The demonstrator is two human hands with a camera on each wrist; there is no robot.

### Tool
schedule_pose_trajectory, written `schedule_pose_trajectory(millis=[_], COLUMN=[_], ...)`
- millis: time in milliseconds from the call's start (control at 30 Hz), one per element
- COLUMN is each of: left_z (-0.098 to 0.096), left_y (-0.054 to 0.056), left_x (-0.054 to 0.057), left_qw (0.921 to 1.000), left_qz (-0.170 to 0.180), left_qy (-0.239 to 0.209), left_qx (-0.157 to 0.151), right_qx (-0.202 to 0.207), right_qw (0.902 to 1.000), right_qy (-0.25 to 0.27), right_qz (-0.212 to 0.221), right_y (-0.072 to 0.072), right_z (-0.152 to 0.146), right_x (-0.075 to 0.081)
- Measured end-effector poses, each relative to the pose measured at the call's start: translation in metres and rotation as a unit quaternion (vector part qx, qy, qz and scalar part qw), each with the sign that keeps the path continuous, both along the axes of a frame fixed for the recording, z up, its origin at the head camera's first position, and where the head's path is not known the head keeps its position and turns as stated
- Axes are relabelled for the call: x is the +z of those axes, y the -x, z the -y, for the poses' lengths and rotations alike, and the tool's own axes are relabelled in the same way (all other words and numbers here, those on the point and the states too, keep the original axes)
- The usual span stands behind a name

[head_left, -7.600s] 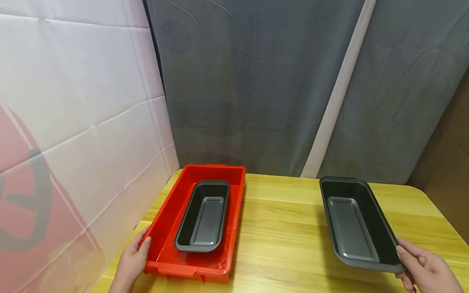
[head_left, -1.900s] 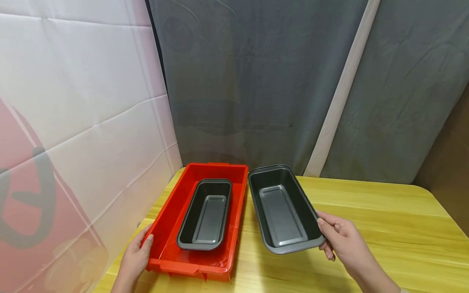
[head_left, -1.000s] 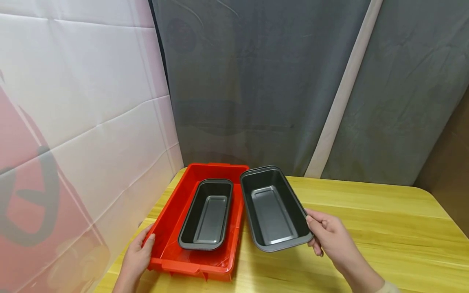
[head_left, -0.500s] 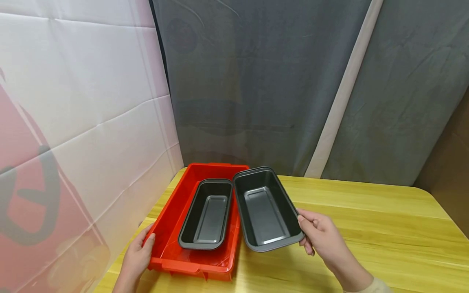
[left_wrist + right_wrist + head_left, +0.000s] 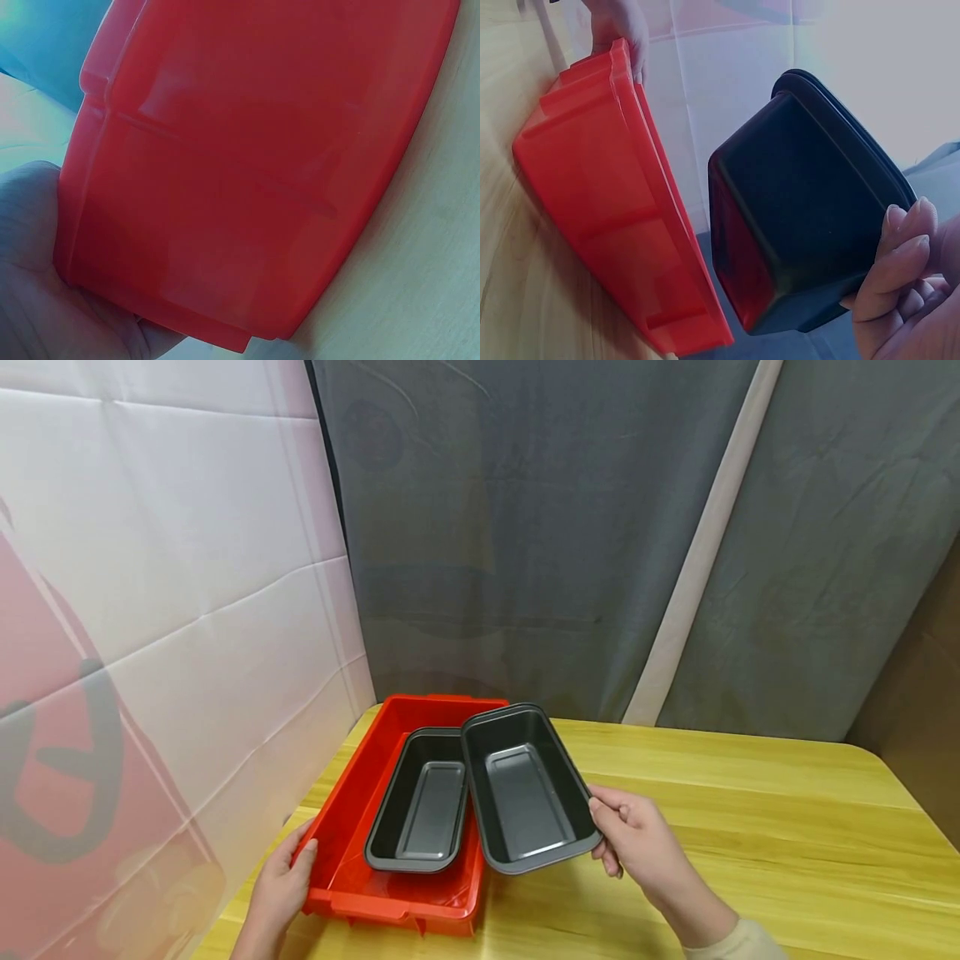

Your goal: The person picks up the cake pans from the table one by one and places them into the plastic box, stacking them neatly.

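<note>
A red plastic tray (image 5: 367,906) sits on the table at left, and my left hand (image 5: 281,881) grips its left rim near the front corner, thumb over the edge. Inside the tray lies a dark grey loaf pan (image 5: 420,835). My right hand (image 5: 641,843) pinches the near right corner of a second dark loaf pan (image 5: 525,802), raised and tilted. In the head view this held pan overlaps the tray's right rim and part of the pan inside. The right wrist view shows its underside (image 5: 802,202) above the level of the tray's rim.
The light wooden table (image 5: 750,843) stretches out to the right. A white printed cloth (image 5: 225,527) stands along the left side, a grey curtain (image 5: 487,527) behind. A brown panel (image 5: 915,693) borders the right end.
My right hand has carried the held loaf pan leftward from the table's right side until it overlaps the tray in the head view. My left hand keeps its grip on the tray.
</note>
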State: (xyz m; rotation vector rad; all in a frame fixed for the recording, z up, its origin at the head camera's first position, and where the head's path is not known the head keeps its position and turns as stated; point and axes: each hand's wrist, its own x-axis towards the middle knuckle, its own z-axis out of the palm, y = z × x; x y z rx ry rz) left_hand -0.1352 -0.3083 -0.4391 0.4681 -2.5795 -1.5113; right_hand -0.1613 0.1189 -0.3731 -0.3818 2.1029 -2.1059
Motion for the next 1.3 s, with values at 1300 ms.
schedule_pose_trajectory(millis=[1300], left_z=[-0.001], left_y=[0.001], left_x=[-0.001], left_qw=[1.0], left_qz=[-0.007], left_qy=[-0.005], left_qx=[0.003], right_qx=[0.048], right_qw=[0.9987], right_qy=[0.013], right_qz=[0.009], right_y=[0.015], right_z=[0.041], right_x=[0.0])
